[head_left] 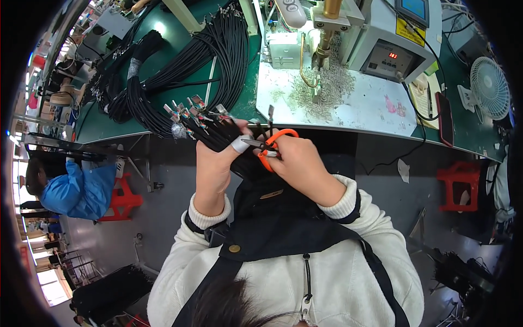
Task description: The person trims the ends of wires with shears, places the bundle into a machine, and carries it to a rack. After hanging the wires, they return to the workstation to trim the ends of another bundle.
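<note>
My left hand is closed round a bundle of black cables. Their metal-tipped ends and coloured inner wires fan out to the upper left. A white wrap circles the left thumb. In my right hand is a pair of scissors with orange handles, its blades pointing left toward that thumb. Beside the scissors a single cable end stands up with a metal connector on it. The right fingertips are partly hidden behind the handles. Both hands are in front of the bench edge, above the black apron.
Large coils of black cable lie on the green bench. A press-like machine stands on a white board strewn with small metal bits. To the right are a control box, a phone and a fan. A person in blue sits left.
</note>
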`<state>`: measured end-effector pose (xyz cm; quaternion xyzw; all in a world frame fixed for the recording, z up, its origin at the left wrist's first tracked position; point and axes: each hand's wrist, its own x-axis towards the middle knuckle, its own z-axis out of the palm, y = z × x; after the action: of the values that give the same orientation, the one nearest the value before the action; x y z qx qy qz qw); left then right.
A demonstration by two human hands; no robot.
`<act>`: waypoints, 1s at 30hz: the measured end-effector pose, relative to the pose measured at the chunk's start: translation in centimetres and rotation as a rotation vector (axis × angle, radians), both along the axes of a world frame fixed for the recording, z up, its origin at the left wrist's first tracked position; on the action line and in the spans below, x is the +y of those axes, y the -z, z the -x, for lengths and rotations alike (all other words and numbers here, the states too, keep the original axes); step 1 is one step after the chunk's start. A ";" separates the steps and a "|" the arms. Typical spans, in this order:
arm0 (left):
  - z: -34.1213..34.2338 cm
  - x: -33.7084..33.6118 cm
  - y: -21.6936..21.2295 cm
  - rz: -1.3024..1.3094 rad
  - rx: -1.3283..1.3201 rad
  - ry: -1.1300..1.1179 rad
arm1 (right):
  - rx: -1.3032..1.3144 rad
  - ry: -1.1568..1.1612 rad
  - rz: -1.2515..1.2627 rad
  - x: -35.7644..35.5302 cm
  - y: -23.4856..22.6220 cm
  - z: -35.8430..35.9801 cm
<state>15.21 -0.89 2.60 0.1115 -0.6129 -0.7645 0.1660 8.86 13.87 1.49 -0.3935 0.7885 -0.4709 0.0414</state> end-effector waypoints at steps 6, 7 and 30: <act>0.9 0.6 0.5 -0.074 -0.016 0.158 | 0.094 -0.034 -0.334 1.4 -0.1 1.0; 1.0 0.7 0.4 -0.076 -0.019 0.162 | 0.117 -0.079 -0.386 1.5 0.0 1.1; 3.9 2.3 0.8 -0.054 -0.159 0.333 | -0.061 -0.194 -0.122 3.0 2.0 2.7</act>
<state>11.34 1.44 1.84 0.0729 -0.6131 -0.7865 -0.0151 6.20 16.85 -0.49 -0.4502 0.7723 -0.4274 0.1350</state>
